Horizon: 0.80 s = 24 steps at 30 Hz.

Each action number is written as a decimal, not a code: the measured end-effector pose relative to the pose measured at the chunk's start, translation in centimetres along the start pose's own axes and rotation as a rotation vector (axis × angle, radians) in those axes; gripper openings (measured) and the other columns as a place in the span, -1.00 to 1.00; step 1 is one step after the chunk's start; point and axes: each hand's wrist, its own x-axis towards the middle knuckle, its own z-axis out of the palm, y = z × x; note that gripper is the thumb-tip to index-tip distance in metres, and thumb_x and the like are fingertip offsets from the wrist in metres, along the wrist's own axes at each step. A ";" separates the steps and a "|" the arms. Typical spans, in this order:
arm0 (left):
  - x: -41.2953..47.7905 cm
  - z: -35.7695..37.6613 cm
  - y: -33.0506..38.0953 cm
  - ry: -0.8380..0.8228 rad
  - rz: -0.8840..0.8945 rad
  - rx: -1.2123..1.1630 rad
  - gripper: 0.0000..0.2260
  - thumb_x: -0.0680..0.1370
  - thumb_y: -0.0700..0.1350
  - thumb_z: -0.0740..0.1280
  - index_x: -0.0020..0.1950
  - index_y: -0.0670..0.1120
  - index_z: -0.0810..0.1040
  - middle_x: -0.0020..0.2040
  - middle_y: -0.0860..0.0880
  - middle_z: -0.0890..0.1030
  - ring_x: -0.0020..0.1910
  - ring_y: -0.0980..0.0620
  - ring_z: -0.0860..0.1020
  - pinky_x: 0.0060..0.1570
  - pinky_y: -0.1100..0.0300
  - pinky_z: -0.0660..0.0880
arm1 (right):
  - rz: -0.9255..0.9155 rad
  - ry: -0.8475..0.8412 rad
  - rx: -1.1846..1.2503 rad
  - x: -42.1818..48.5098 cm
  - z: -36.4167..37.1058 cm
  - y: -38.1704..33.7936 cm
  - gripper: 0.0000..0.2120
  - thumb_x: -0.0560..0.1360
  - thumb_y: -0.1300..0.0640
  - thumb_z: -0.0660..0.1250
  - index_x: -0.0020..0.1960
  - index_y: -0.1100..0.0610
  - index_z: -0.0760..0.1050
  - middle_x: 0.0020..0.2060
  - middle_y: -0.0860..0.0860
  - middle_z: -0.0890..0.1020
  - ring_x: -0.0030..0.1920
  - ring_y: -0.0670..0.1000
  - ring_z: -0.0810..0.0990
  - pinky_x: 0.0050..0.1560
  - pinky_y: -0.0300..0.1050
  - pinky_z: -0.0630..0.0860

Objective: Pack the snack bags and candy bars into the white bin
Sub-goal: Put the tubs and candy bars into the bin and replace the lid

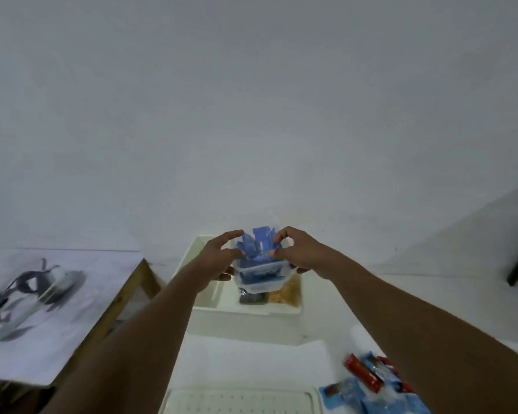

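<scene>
Holding blue packets, print too blurred to read.

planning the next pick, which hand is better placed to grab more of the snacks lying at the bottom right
Right. The loose snack packets lie just under the right forearm, on that side. Both hands, left hand and right hand, are now on the clear container above the white bin.

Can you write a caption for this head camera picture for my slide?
Both hands, left and right, hold a clear container of blue packets over the white bin.
</scene>
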 end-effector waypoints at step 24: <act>17.1 -8.0 -20.9 -0.236 -0.062 0.734 -0.42 0.45 0.08 0.43 0.44 0.03 0.37 0.39 -0.10 0.49 0.49 -0.21 0.26 0.40 -0.01 0.31 | 0.252 -0.161 -0.073 18.0 23.8 6.8 -0.77 0.47 0.31 0.35 -0.15 0.01 0.39 -0.21 -0.03 0.50 -0.24 -0.09 0.43 -0.19 -0.20 0.40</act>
